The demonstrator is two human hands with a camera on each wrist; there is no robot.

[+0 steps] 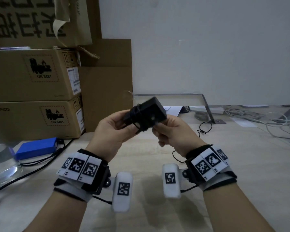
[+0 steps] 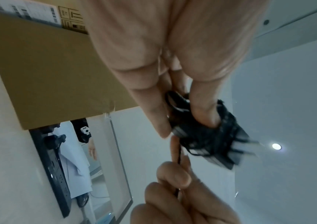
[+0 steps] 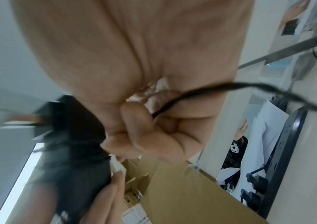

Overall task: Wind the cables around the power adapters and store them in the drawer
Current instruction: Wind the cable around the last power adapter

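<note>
A black power adapter (image 1: 146, 113) is held up above the table between both hands, with several turns of thin black cable wrapped round its left end. My left hand (image 1: 115, 127) grips that end, thumb and fingers on the adapter (image 2: 209, 133). My right hand (image 1: 166, 131) pinches the loose black cable (image 3: 192, 94) in a fist just beside the adapter (image 3: 71, 144). The free cable (image 1: 205, 127) trails off over the table to the right. The adapter's metal prongs (image 2: 248, 144) stick out, blurred. No drawer is in view.
Stacked cardboard boxes (image 1: 35, 91) fill the left back. A blue battery pack (image 1: 38, 147) with black leads and a glass jar (image 1: 2, 163) lie at the left. White cables (image 1: 258, 118), papers and a metal bracket (image 1: 209, 109) crowd the back right of the wooden table (image 1: 241, 164).
</note>
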